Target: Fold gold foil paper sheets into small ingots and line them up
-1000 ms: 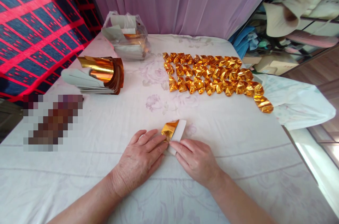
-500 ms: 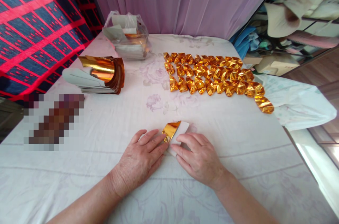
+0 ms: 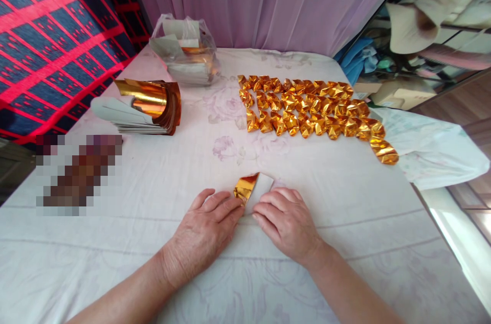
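Observation:
A small, partly folded sheet of gold foil paper [image 3: 246, 188] lies on the cloth in front of me, its gold face on the left and its pale backing on the right. My left hand [image 3: 209, 222] rests palm down, fingertips pressing the paper's lower left edge. My right hand [image 3: 287, 219] has its fingers bunched together on the pale side, holding the paper near its lower right edge. The fingertips hide the paper's lower part. Beyond, at the right, folded gold foil pieces [image 3: 306, 104] stand in three rows.
A curved stack of gold foil sheets [image 3: 148, 104] stands at the left, with a clear plastic bag [image 3: 186, 53] of more sheets behind it. A blurred-out patch [image 3: 80, 173] covers something at the left edge. A pale plastic bag [image 3: 441, 150] hangs off the table's right side.
My right hand's fingers have drawn together and slid slightly right along the paper, uncovering more of the pale side. The left hand has barely shifted.

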The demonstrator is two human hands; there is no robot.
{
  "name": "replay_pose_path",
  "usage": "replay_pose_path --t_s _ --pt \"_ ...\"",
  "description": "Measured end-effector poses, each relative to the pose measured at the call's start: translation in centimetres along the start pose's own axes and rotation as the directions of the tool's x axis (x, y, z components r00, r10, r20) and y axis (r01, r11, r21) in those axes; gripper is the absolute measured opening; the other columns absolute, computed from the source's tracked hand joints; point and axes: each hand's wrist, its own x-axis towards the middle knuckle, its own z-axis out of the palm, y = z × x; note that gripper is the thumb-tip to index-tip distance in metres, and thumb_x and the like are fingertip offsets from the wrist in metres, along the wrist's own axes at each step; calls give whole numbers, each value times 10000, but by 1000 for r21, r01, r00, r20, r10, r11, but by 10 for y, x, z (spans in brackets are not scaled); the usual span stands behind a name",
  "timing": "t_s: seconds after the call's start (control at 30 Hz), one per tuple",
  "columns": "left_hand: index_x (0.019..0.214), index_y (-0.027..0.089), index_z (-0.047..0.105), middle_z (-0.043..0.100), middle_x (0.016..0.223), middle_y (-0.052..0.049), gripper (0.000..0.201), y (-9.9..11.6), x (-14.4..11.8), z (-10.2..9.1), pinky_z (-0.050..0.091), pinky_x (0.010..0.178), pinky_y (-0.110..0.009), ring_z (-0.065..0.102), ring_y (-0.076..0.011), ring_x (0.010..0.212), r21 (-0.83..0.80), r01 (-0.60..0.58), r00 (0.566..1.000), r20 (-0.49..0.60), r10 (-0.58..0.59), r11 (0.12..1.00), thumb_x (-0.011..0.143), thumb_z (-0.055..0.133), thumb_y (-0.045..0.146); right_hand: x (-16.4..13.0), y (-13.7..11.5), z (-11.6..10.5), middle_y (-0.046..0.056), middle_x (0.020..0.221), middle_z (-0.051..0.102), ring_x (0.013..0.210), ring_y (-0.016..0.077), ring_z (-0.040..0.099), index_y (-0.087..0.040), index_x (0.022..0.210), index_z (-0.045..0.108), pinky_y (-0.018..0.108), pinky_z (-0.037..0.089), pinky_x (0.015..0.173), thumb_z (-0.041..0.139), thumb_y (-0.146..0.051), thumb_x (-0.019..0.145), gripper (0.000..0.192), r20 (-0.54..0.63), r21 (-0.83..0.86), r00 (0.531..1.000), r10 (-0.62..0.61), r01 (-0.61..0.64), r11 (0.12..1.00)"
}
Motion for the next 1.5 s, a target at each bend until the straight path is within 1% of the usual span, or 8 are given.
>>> replay_pose_path --t_s 0.3,0.47,0.63,0.83,1.03,1.17,1.37,1.5 --pt "1225 220 627 693 1239 -36 281 -2 -3 0 347 1058 -446 576 -227 1181 -20 -19 999 39 20 1000 981 487 235 2 7 4 27 863 660 859 183 558 -216 825 662 354 394 796 532 -254 953 186 -23 152 992 121 -116 982" --pt "1252 224 615 690 1252 -37 302 -4 -3 -2 354 1059 -433 580 -219 1193 -41 -14 998 67 17 999 978 486 219 3 2 8 27 868 651 852 188 549 -213 801 646 351 388 779 552 -227 935 164 -43 102 988 151 -146 984" --pt "1225 234 629 692 1253 -14 281 -6 -2 -3 363 1042 -413 590 -218 1183 -87 7 999 52 -2 996 980 490 230 3 -2 13 23 871 654 832 189 547 -206 760 616 347 384 759 615 -179 880 122 -88 44 978 188 -185 982" --pt "1278 229 599 694 1237 -52 323 -5 -2 -4 366 1063 -434 580 -222 1194 -92 23 996 86 -15 995 970 501 246 4 -2 13 21 860 653 827 189 561 -209 744 599 343 392 750 644 -163 840 115 -99 -12 980 175 -177 984" --pt "1305 286 581 674 1273 -11 344 -6 -2 -6 328 1084 -464 564 -237 1212 -39 -39 995 94 42 998 966 531 254 4 -4 14 21 853 652 818 192 552 -213 739 586 346 385 740 621 -151 834 119 -105 -29 976 188 -192 981" --pt "1251 268 613 665 1295 17 298 -5 -2 -4 312 1088 -466 570 -251 1206 -19 -46 994 94 47 999 965 532 248 4 -5 16 19 850 653 815 194 546 -212 736 576 349 376 739 619 -145 835 127 -109 -28 974 199 -203 979" --pt "1248 267 613 674 1276 -9 293 -5 -2 -4 329 1090 -458 575 -238 1208 -4 -49 995 87 50 999 967 532 260 5 -5 15 17 849 652 819 194 544 -213 738 575 349 374 743 620 -147 838 128 -111 -30 973 203 -207 978" --pt "1242 259 615 667 1289 7 289 -3 -1 -5 328 1080 -467 577 -252 1200 6 -44 996 81 44 999 969 524 245 5 -5 15 19 849 654 816 191 547 -212 736 577 345 377 741 628 -144 834 130 -113 -41 974 198 -204 978"
